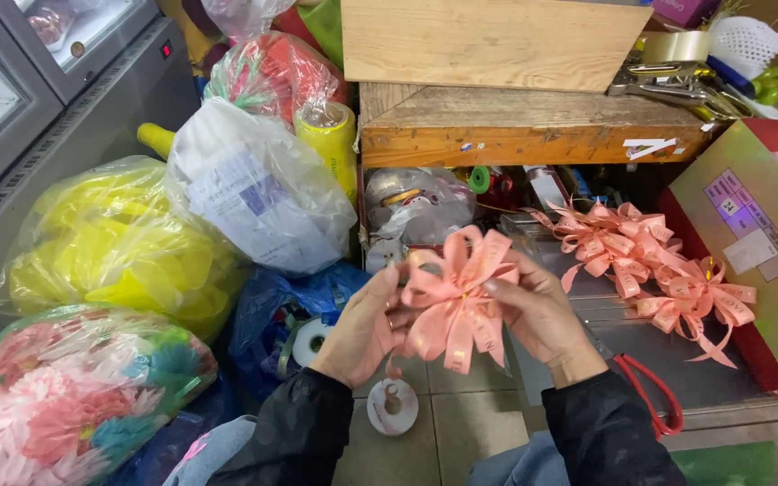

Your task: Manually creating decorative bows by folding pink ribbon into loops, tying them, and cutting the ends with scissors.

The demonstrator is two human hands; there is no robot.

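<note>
Head view, left hand point(362, 328) and right hand point(538, 315) both closed on a pink ribbon bow point(458, 297) held between them above the tiled floor point(461, 423), finished pink bows point(650, 261) piled just right, ribbon spool point(393, 406) on the floor below the hands, yellow bag point(110, 243) far left
</note>
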